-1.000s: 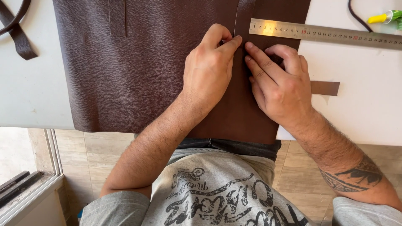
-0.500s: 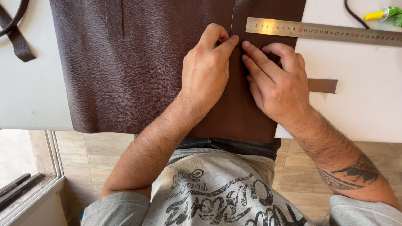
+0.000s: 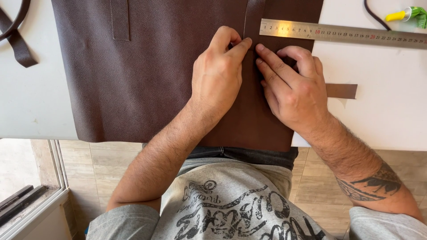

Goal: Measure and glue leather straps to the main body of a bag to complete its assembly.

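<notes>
A large brown leather sheet (image 3: 142, 75) lies flat on a white table (image 3: 382, 115). A narrow brown strap (image 3: 253, 18) runs down it near its right side. My left hand (image 3: 218, 75) rests on the sheet, its index fingertip pressing the lower end of that strap. My right hand (image 3: 293, 89) lies beside it, index and middle fingers pressing the same spot from the right. The two hands almost touch. A steel ruler (image 3: 342, 35) lies just above my right hand. A second strap (image 3: 120, 20) sits further left on the sheet.
A short brown strip (image 3: 341, 91) sticks out from under my right hand. A yellow-green glue tube (image 3: 407, 14) and a black cord (image 3: 376, 15) lie at the top right. Dark strap loops (image 3: 18, 40) lie at the top left. The table edge runs along the front.
The view has drifted slightly. Both hands stay pressed on the strap end with hardly any movement.
</notes>
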